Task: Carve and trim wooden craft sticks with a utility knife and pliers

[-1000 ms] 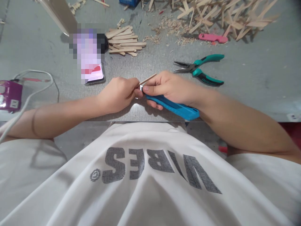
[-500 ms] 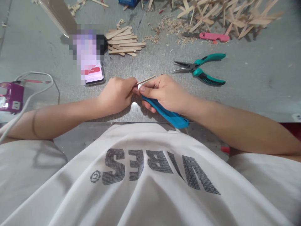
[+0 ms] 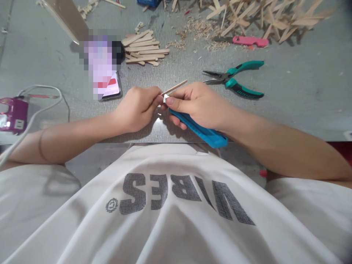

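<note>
My left hand (image 3: 136,108) pinches the near end of a thin wooden stick (image 3: 176,87), which points up and to the right. My right hand (image 3: 196,104) is wrapped round a blue utility knife (image 3: 202,130), thumb pressed near the short metal blade that meets the stick between the two hands. Both hands hover just above the near edge of the grey table (image 3: 170,73). The knife's handle runs back toward my right forearm.
Teal-handled pliers (image 3: 236,79) lie right of my hands. A pile of flat wooden sticks (image 3: 144,47) and a phone (image 3: 110,86) sit behind. A pink knife (image 3: 250,40), shavings and stick structures (image 3: 261,16) fill the far right. A purple device (image 3: 12,113) with a white cable is at left.
The stick's free end now reaches farther up and right, and the knife handle has shifted slightly back out to the right. Both hands keep their grips in the same spot.
</note>
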`<state>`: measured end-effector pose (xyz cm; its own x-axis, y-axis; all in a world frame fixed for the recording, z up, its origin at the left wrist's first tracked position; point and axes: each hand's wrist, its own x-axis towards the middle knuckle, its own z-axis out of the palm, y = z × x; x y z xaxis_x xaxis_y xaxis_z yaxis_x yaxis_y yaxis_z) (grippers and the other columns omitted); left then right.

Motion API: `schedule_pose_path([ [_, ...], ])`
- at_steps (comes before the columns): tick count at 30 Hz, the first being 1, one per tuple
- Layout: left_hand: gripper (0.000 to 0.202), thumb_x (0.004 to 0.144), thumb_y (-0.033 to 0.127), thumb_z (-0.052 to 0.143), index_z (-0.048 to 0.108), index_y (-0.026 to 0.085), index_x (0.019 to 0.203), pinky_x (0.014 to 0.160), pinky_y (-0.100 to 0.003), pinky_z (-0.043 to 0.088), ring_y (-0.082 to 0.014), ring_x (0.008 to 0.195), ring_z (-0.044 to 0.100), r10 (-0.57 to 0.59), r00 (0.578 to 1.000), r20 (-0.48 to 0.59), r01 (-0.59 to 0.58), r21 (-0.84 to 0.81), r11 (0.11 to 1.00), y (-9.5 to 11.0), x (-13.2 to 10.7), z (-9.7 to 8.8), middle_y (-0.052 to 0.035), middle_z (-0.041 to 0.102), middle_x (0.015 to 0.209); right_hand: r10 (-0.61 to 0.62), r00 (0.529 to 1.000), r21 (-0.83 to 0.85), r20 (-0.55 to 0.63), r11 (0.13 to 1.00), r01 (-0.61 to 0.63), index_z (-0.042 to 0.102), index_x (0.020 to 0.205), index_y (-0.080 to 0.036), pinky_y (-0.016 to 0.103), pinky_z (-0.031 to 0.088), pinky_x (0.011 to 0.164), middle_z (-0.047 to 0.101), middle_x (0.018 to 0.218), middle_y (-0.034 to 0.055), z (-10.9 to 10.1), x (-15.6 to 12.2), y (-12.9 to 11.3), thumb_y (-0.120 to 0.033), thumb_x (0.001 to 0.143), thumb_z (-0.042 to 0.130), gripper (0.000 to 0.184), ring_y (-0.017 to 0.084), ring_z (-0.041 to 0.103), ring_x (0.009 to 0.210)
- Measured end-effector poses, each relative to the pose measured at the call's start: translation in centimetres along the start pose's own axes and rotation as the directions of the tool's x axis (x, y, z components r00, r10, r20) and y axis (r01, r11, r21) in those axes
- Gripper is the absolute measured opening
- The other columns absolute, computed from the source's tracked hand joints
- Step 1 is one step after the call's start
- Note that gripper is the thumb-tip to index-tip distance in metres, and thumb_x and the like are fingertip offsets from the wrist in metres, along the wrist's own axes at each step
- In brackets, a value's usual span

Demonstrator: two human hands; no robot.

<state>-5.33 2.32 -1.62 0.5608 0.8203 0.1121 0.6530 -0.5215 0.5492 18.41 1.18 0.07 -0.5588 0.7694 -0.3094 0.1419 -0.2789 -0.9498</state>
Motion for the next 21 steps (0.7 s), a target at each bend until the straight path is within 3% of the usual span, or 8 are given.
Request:
schedule_pose_path([
  [4, 0.036, 0.118, 0.033, 0.048, 0.067, 0.025, 0.089, 0.080, -0.037, 0.053, -0.0226, 0.077, 0.070, 0.008, 1.000, 0.009, -0.006, -0.141, 0.990, 0.4, 0.1, -0.5, -0.0022, 0.067, 0.073, -0.006, 1.000, -0.039, 0.031, 0.999, 0.007, 0.069, 0.087, -0.020, 0.024, 0.047, 0.049, 0.067, 0.063, -0.0025, -0.3, 0.0, -0.2, -0.021, 0.123, 0.066, 0.036, 0.010, 0.060, 0.050],
  [11, 0.038, 0.117, 0.034, 0.050, 0.058, 0.026, 0.080, 0.086, -0.035, 0.056, -0.0194, 0.085, 0.072, -0.028, 0.999, 0.045, 0.038, -0.248, 0.968, 0.7, 0.4, -0.8, -0.0012, 0.069, 0.076, -0.036, 0.998, -0.072, 0.043, 0.997, 0.039, 0.071, 0.090, -0.021, 0.027, 0.050, 0.052, 0.067, 0.070, -0.0007, -0.5, 0.1, 0.0, -0.036, 0.118, 0.081, 0.033, 0.012, 0.061, 0.056],
  [17, 0.037, 0.114, 0.033, 0.047, 0.056, 0.028, 0.079, 0.081, -0.038, 0.056, -0.0198, 0.074, 0.062, -0.054, 0.994, 0.099, 0.080, -0.284, 0.955, 1.1, 0.6, -1.2, -0.0010, 0.062, 0.070, -0.051, 0.998, -0.085, 0.025, 0.995, 0.053, 0.075, 0.094, -0.021, 0.027, 0.050, 0.051, 0.065, 0.069, -0.0005, -0.3, 0.0, -0.1, -0.035, 0.117, 0.082, 0.028, 0.013, 0.062, 0.056],
  [21, 0.037, 0.117, 0.036, 0.045, 0.063, 0.024, 0.087, 0.077, -0.035, 0.056, -0.0174, 0.069, 0.060, -0.066, 0.990, 0.123, 0.099, -0.284, 0.954, 1.1, 0.6, -1.3, -0.0009, 0.061, 0.069, -0.062, 0.998, -0.080, 0.019, 0.995, 0.064, 0.076, 0.095, -0.022, 0.025, 0.051, 0.053, 0.065, 0.068, -0.0015, -0.3, 0.0, 0.2, -0.043, 0.115, 0.086, 0.031, 0.012, 0.063, 0.058],
])
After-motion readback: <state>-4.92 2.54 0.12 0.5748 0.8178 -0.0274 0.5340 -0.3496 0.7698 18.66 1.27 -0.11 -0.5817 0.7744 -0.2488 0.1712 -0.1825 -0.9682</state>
